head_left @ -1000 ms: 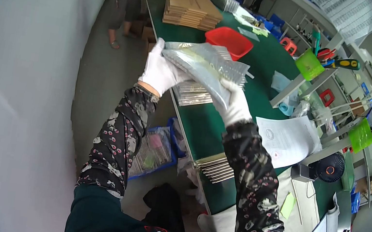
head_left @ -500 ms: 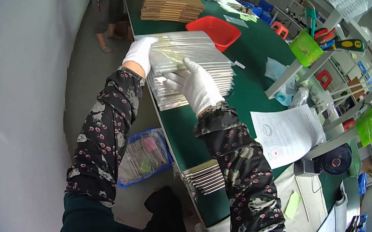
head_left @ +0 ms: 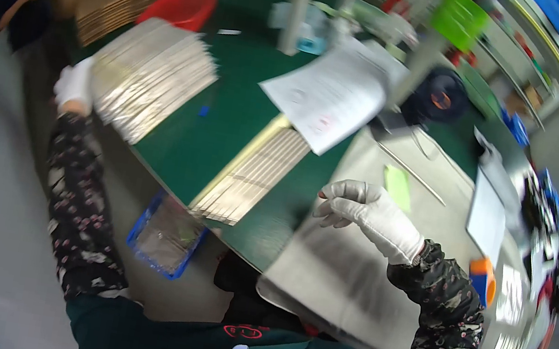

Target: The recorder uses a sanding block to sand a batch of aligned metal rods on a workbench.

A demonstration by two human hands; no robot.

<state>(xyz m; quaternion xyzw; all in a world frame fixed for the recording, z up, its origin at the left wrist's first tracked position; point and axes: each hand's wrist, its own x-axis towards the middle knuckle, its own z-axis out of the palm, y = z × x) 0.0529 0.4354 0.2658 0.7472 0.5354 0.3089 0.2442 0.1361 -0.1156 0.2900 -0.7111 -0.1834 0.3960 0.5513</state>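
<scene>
My left hand (head_left: 76, 83), in a white glove, is at the left edge of a stack of shiny clear-wrapped strips (head_left: 152, 72) on the green table. Its fingers are blurred, so its grip on the stack cannot be made out. My right hand (head_left: 377, 219), gloved too, hovers over a beige cloth (head_left: 344, 274). Its fingers are loosely bent and apart, with nothing visible in them. Between the hands lies a smaller row of slim metallic strips (head_left: 253, 177) with a pale yellow edge, reaching the table's front edge.
A printed paper sheet (head_left: 334, 91) lies behind the strips. Farther back are a red basin (head_left: 182, 6) and stacked flat cardboard (head_left: 115, 6). A small black fan (head_left: 441, 94) stands by a shelf post. Below the table edge sits a blue crate (head_left: 165, 237). Another person (head_left: 23, 2) stands far left.
My right hand has left the wrapped stack and moved right, over the beige cloth. My left hand remains by the stack. The view has turned to the right.
</scene>
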